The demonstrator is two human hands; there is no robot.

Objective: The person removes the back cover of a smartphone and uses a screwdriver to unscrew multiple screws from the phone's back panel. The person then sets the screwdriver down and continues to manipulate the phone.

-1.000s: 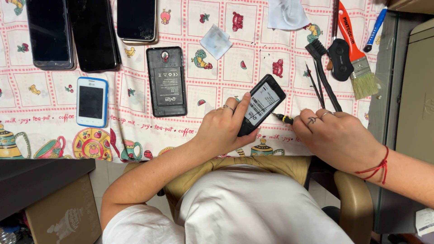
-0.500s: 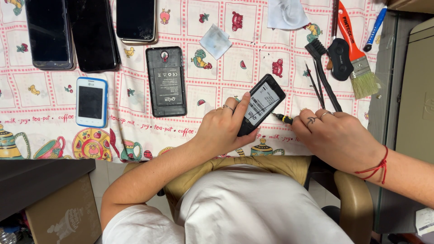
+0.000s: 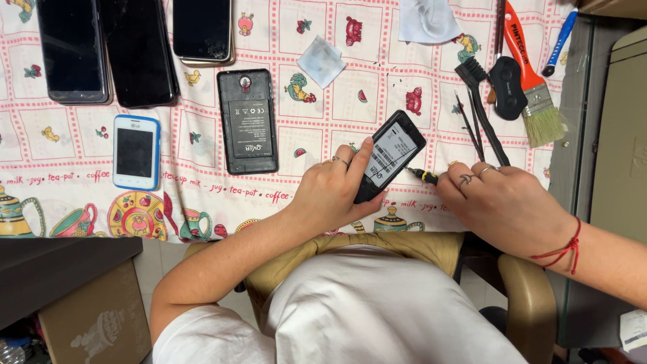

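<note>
No visible shift since the earlier frames: both hands and the phone held as before. Left hand (image 3: pixel 333 192) wrapped around the lower end of a small black phone (image 3: pixel 389 156), label side up, tilted up and away from the palm, thumb along its near edge. Right hand (image 3: pixel 502 205) closed on a thin screwdriver (image 3: pixel 423 176), yellow-and-black shaft emerging from the fingers, tip touching the phone's right edge just beside the left thumb. Beyond the right hand: tweezers (image 3: pixel 468 128), a black brush (image 3: pixel 482 108) and an orange-handled paintbrush (image 3: pixel 532 84). Beyond the left hand, flat on the patterned tablecloth (image 3: pixel 296 189): an opened black handset (image 3: pixel 247 121); farther left, a white-and-blue phone (image 3: pixel 135 152).
</note>
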